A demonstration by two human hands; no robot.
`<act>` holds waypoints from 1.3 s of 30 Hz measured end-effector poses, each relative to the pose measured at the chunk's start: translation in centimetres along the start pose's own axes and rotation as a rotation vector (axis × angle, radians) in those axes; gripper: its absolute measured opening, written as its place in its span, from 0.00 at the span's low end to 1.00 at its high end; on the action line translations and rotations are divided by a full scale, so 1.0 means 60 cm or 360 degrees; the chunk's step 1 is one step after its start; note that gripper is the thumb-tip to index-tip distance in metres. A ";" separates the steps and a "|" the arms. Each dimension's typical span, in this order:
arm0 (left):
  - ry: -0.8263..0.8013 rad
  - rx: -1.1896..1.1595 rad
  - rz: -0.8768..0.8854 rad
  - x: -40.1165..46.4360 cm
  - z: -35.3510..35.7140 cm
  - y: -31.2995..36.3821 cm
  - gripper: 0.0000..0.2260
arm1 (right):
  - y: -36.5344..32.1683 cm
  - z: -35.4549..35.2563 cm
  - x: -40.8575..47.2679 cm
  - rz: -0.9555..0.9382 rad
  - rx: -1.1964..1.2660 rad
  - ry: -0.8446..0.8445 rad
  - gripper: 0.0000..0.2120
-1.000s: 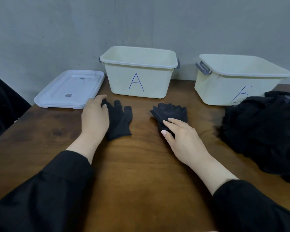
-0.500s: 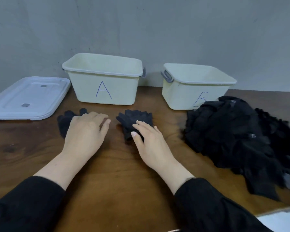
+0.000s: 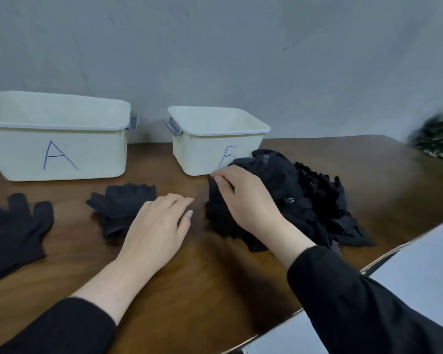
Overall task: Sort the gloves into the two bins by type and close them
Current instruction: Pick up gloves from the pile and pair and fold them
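Two cream bins stand open at the back of the table: bin A [image 3: 62, 139] on the left and bin B [image 3: 202, 152] to its right. A black full-finger glove [image 3: 13, 233] lies flat at the far left. A black fingerless glove [image 3: 123, 205] lies in front of bin A. A pile of black gloves [image 3: 304, 200] sits in front of bin B. My left hand [image 3: 159, 228] rests flat on the table beside the fingerless glove, fingers relaxed. My right hand [image 3: 246, 198] lies on the pile's left edge and pinches a black glove there.
The wooden table's [image 3: 215, 282] front right edge runs diagonally, with pale floor beyond it. A grey wall stands close behind the bins. A blurred green plant [image 3: 437, 139] shows at the far right. No lids are in view.
The view has swung right, so the lid has left the frame. My right hand left the fingerless glove and moved to the pile. My left hand came off the full-finger glove and shifted right.
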State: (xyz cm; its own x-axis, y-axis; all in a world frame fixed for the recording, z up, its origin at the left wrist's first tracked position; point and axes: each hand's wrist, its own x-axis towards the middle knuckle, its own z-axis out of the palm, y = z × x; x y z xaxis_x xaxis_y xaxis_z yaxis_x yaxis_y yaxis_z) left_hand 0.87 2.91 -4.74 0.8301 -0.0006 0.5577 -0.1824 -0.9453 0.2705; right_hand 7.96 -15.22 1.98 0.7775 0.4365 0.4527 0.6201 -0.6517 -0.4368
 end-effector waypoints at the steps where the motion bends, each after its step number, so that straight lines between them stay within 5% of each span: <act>1: -0.0007 -0.0022 0.0022 0.004 0.009 0.013 0.13 | 0.011 -0.018 0.002 0.0001 -0.0059 0.0009 0.12; 8: -0.0031 -0.0169 0.0144 0.021 0.055 0.079 0.13 | 0.103 -0.162 0.008 0.0147 -0.0459 0.0044 0.12; 15: -0.0106 -0.0220 0.0174 0.016 0.065 0.095 0.14 | 0.210 -0.281 0.008 0.0908 -0.0974 -0.0477 0.32; 20: -0.0131 -0.0230 0.0158 0.013 0.064 0.092 0.14 | 0.249 -0.283 -0.009 0.1175 -0.0935 -0.0614 0.26; 24: -0.0163 -0.0253 0.0141 0.012 0.062 0.091 0.14 | 0.258 -0.271 -0.021 0.1194 -0.0672 -0.0453 0.11; 35: -0.0152 -0.0312 0.0085 0.012 0.054 0.088 0.14 | 0.212 -0.336 -0.008 0.0910 -0.0245 0.0374 0.20; 39: -0.0129 -0.0346 0.0060 0.010 0.048 0.087 0.14 | 0.170 -0.342 0.003 0.0788 0.0129 0.0574 0.14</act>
State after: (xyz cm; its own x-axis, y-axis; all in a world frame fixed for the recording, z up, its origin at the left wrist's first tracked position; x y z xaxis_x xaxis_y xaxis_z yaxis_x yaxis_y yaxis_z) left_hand 1.92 -2.94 -5.28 0.8583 -0.0692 0.5084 -0.3163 -0.8515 0.4181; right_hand 12.26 -34.50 13.54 0.8996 -0.1525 0.4092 0.2114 -0.6679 -0.7136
